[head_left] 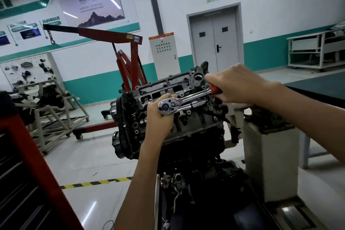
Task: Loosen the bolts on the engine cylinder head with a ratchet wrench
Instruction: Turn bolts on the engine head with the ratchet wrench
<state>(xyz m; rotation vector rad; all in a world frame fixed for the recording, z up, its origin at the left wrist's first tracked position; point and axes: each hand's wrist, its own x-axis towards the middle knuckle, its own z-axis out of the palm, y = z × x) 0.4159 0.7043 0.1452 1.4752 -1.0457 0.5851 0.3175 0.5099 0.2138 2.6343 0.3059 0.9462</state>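
The engine (188, 125) stands on a stand in the middle of the head view, its grey cylinder head (168, 86) tilted up toward me. A chrome ratchet wrench (186, 100) with a red handle lies across the head's near side. My left hand (158, 117) holds the wrench's round head from below, fingers curled round it. My right hand (235, 82) grips the red handle at the right end. An extension bar shows just under the wrench shaft. The bolt under the socket is hidden.
A red engine hoist (112, 43) stands behind the engine at left. A red tool cabinet (28, 173) fills the lower left corner. A white stand (268, 155) and a dark-topped table (321, 84) are on the right. Metal racks (52, 115) sit at far left.
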